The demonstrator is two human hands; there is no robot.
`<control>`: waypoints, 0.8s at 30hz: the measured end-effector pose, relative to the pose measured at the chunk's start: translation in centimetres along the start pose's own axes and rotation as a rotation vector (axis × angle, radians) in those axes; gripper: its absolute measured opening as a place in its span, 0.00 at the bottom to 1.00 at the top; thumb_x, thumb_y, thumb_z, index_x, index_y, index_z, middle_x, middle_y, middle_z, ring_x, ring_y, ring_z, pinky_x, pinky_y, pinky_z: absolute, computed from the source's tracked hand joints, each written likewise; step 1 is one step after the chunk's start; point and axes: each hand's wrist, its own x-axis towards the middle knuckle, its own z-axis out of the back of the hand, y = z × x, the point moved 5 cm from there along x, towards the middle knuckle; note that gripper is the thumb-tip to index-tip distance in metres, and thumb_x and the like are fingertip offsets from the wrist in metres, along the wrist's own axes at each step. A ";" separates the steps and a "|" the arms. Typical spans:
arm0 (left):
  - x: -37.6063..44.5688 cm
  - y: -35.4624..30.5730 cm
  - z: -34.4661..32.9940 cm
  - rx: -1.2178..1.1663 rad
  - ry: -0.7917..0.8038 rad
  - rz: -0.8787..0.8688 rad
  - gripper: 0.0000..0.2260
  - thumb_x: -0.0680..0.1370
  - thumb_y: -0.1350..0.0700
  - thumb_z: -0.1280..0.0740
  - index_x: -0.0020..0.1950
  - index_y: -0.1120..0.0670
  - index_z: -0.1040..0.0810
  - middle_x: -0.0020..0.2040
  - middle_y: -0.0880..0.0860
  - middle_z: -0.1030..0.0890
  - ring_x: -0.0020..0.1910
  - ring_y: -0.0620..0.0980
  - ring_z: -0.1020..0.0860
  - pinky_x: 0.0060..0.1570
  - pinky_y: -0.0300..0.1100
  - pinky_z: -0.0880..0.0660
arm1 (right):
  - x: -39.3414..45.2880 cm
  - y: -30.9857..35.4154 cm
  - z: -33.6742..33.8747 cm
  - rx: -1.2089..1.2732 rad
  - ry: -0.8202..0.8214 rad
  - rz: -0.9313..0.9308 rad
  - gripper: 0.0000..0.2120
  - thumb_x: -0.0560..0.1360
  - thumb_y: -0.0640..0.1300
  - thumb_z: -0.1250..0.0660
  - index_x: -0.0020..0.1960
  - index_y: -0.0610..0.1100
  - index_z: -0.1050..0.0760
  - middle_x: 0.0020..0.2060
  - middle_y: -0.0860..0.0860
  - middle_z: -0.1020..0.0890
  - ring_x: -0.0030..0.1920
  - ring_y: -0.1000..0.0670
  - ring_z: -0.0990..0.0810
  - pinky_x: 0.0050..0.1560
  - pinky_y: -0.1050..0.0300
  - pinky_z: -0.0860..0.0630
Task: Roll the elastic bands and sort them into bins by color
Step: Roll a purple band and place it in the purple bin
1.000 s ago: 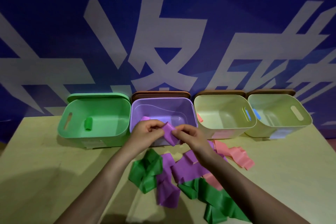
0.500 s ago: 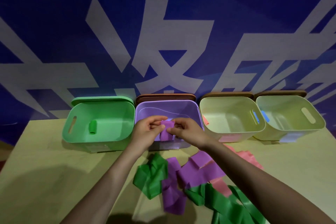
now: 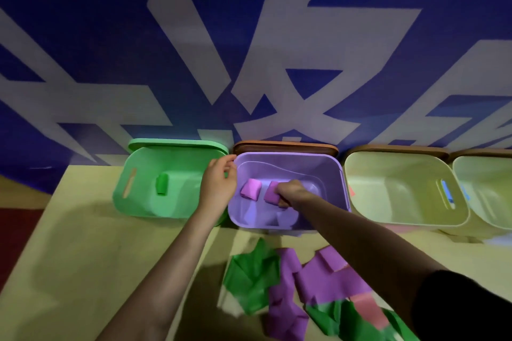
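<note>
Fingers of the left hand (image 3: 217,188) hang loosely curled, holding nothing, beside the purple bin (image 3: 288,159)'s left rim; left of them a green roll (image 3: 162,184) lies in the glossy green bin (image 3: 144,158). Right-hand (image 3: 291,192) fingers clench a purple roll (image 3: 271,194) inside the bin, beside another roll (image 3: 250,188). Depositing looks underway; next, release and fetch a limp flat band (image 3: 329,274) below.

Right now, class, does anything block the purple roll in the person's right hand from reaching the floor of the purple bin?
Nothing visible does. The right hand already holds the purple roll down inside the purple bin, which is open on top. Another rolled purple band lies beside it, to the left, not under it. The left hand is at the bin's left rim.
</note>
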 end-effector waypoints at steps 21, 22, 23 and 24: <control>-1.1 1.5 -1.4 0.032 -0.111 -0.081 0.16 0.78 0.65 0.39 0.64 0.56 0.24 0.56 0.56 0.27 0.53 0.53 0.27 0.50 0.40 0.30 | 2.4 0.4 -2.9 -0.275 -0.005 0.082 0.12 0.74 0.38 0.39 0.32 0.39 0.29 0.25 0.46 0.28 0.25 0.50 0.28 0.19 0.67 0.33; -1.1 1.6 -1.4 0.031 -0.114 -0.081 0.16 0.78 0.65 0.39 0.64 0.56 0.24 0.56 0.56 0.27 0.53 0.53 0.27 0.50 0.41 0.30 | 2.5 0.6 -2.8 -0.299 -0.007 0.085 0.13 0.75 0.38 0.39 0.32 0.41 0.31 0.25 0.47 0.28 0.25 0.49 0.27 0.18 0.65 0.33; -1.0 1.6 -1.5 0.031 -0.117 -0.083 0.16 0.78 0.65 0.39 0.64 0.56 0.23 0.56 0.56 0.27 0.53 0.53 0.27 0.50 0.42 0.29 | 2.7 0.8 -2.8 -0.323 -0.003 0.086 0.13 0.75 0.38 0.39 0.32 0.41 0.31 0.26 0.46 0.28 0.27 0.47 0.26 0.19 0.63 0.32; -1.0 1.6 -1.5 0.032 -0.122 -0.086 0.16 0.78 0.65 0.39 0.64 0.56 0.23 0.56 0.56 0.27 0.53 0.54 0.27 0.50 0.43 0.29 | 3.0 1.0 -2.8 -0.342 0.004 0.082 0.12 0.75 0.38 0.39 0.32 0.41 0.31 0.27 0.46 0.27 0.28 0.46 0.25 0.19 0.61 0.30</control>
